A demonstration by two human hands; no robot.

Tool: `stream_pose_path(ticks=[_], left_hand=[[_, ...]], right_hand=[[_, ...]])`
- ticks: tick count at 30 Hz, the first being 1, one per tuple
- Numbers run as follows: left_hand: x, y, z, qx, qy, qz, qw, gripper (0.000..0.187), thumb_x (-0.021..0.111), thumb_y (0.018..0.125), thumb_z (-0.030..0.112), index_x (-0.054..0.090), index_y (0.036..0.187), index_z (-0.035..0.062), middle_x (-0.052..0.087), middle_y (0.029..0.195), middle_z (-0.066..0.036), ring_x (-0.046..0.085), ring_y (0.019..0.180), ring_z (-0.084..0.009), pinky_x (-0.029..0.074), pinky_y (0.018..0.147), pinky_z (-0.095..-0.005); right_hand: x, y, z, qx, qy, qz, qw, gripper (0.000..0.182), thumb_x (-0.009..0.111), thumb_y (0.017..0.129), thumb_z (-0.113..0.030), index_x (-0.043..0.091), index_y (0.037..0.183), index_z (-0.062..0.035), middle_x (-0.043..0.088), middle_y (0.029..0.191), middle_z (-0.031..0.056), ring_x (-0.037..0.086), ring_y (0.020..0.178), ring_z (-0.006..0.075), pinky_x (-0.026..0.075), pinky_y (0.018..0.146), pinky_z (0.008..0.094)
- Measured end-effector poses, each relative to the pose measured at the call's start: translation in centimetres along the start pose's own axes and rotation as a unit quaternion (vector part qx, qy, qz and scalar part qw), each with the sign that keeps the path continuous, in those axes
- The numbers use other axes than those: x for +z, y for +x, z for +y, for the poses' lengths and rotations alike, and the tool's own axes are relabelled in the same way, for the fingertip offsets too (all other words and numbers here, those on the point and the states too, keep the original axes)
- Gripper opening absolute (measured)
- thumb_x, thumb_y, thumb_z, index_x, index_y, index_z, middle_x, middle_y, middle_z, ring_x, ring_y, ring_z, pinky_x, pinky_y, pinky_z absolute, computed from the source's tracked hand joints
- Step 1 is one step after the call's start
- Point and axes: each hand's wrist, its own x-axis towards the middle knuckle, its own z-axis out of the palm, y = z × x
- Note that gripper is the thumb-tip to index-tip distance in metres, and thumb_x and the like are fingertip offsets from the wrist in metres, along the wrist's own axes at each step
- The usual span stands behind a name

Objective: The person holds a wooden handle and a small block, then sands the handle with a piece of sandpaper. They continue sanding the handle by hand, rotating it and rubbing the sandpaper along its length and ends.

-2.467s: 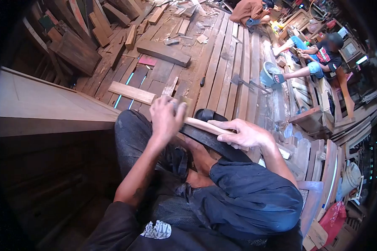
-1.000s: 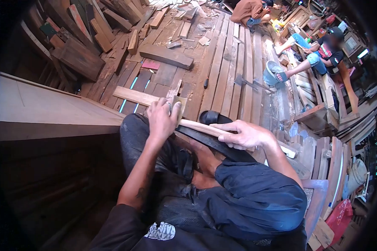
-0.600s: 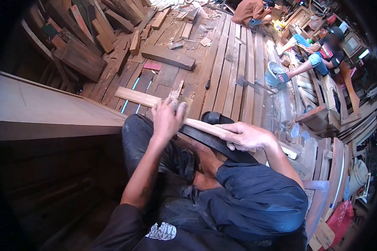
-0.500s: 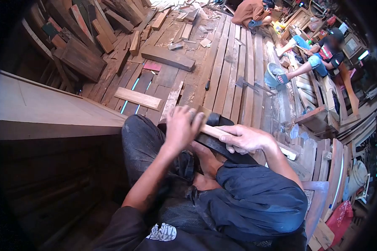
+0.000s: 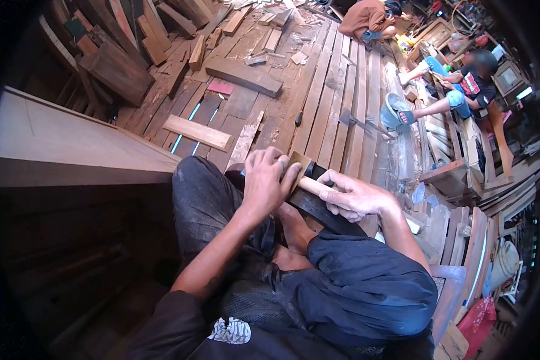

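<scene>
My right hand (image 5: 357, 198) is closed around one end of a slim, pale wooden stick (image 5: 312, 186), thumb along its top. At the stick's other end, my left hand (image 5: 267, 180) pinches a folded tan sheet that looks like sandpaper (image 5: 302, 163), pressed against the wood. The fingers of the left hand partly cover both the sheet and that end of the stick. Directly below the stick lies a dark, flat thing (image 5: 324, 213), close to my bare foot (image 5: 295, 225).
A light board (image 5: 198, 132) and a thick plank (image 5: 244, 77) lie on the slatted floor ahead. Near them are a screwdriver-like tool (image 5: 299, 119) and a hammer-like tool (image 5: 355, 122). A grey bucket (image 5: 391, 111) stands by a seated person (image 5: 462, 90); another person (image 5: 369, 21) crouches behind. A pale panel (image 5: 72, 135) rises at left.
The tan sheet has turned and shows more of its face beside my left fingers. My left hand has shifted slightly along the stick; my right hand keeps its hold. The view has tilted slightly.
</scene>
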Motion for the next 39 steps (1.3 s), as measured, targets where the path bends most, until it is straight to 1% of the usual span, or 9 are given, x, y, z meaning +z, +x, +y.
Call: stream_pose_path(ticks=[6,10,12,15,16,22,28,34,39], left_hand=[[-1.2,1.9,-5.7,-0.087,0.094,0.013,0.992,0.036,0.067,0.103,0.038,0.077,0.107,0.0033,0.065,0.110,-0.018,0.059,0.112,-0.0361,0.041,0.103,-0.0530],[-0.3,0.9,-0.5,0.032,0.022,0.028,0.999,0.035,0.068,0.102,0.038,0.075,0.102,0.0036,0.065,0.106,-0.015,0.058,0.112,-0.0364,0.040,0.106,-0.0538],[-0.2,0.9,-0.1,0.034,0.027,0.015,0.999,0.034,0.068,0.102,0.037,0.075,0.102,0.0038,0.065,0.107,-0.015,0.059,0.112,-0.0358,0.040,0.105,-0.0530],[-0.8,2.3,-3.1,-0.020,0.074,0.060,0.995,0.034,0.069,0.101,0.037,0.077,0.106,0.0040,0.065,0.107,-0.015,0.059,0.110,-0.0356,0.042,0.099,-0.0513],[-1.4,2.6,-3.9,-0.058,0.095,0.030,0.993,0.036,0.068,0.102,0.036,0.076,0.111,0.0024,0.065,0.104,-0.015,0.060,0.108,-0.0357,0.044,0.097,-0.0487],[-0.2,0.5,1.1,0.083,-0.015,0.039,0.996,0.027,0.074,0.098,0.032,0.077,0.100,0.0044,0.066,0.104,-0.014,0.061,0.110,-0.0352,0.043,0.102,-0.0510],[-1.5,2.2,-3.9,-0.054,0.080,0.020,0.995,0.029,0.072,0.100,0.034,0.077,0.104,0.0055,0.066,0.107,-0.014,0.061,0.113,-0.0344,0.042,0.103,-0.0513],[-0.3,0.7,1.6,0.084,-0.015,0.000,0.996,0.030,0.073,0.099,0.035,0.080,0.110,0.0079,0.067,0.104,-0.012,0.061,0.113,-0.0331,0.041,0.106,-0.0519],[-1.5,2.1,-3.9,-0.038,0.064,0.033,0.997,0.030,0.073,0.099,0.035,0.080,0.106,0.0064,0.067,0.104,-0.014,0.061,0.112,-0.0340,0.042,0.103,-0.0509]], right_hand=[[0.2,0.3,0.1,0.006,0.020,-0.007,1.000,0.036,0.054,0.115,-0.033,0.049,0.140,-0.0087,0.054,0.073,-0.0007,0.044,0.046,0.0054,0.034,0.040,0.0244],[-0.4,0.5,0.8,0.017,0.034,-0.040,0.998,0.038,0.053,0.114,-0.037,0.052,0.142,-0.0101,0.056,0.073,-0.0014,0.046,0.048,0.0054,0.035,0.041,0.0250],[-0.1,0.2,0.4,0.025,0.020,-0.024,0.999,0.040,0.052,0.115,-0.039,0.053,0.143,-0.0105,0.055,0.073,-0.0016,0.046,0.047,0.0057,0.035,0.041,0.0249],[-0.1,0.2,0.3,0.032,0.025,-0.015,0.999,0.043,0.050,0.115,-0.042,0.053,0.144,-0.0102,0.056,0.073,-0.0015,0.045,0.047,0.0060,0.036,0.041,0.0248],[0.0,0.3,0.3,0.030,0.026,-0.020,0.999,0.041,0.049,0.115,-0.041,0.053,0.142,-0.0098,0.056,0.072,-0.0010,0.046,0.046,0.0060,0.036,0.040,0.0243],[-0.2,0.6,0.8,0.034,0.057,-0.052,0.996,0.035,0.046,0.116,-0.042,0.054,0.130,-0.0099,0.056,0.070,0.0001,0.045,0.042,0.0058,0.034,0.037,0.0231],[-0.1,0.5,0.4,0.043,0.063,-0.037,0.996,0.035,0.046,0.116,-0.044,0.056,0.124,-0.0110,0.056,0.068,0.0003,0.044,0.042,0.0057,0.032,0.036,0.0229],[0.0,0.4,0.4,0.038,0.013,-0.045,0.998,0.039,0.045,0.116,-0.046,0.059,0.117,-0.0095,0.057,0.068,-0.0005,0.046,0.043,0.0055,0.033,0.037,0.0231],[-0.7,0.3,0.6,0.052,0.007,-0.031,0.998,0.042,0.045,0.116,-0.049,0.059,0.105,-0.0114,0.058,0.071,-0.0011,0.047,0.046,0.0055,0.035,0.039,0.0249]])
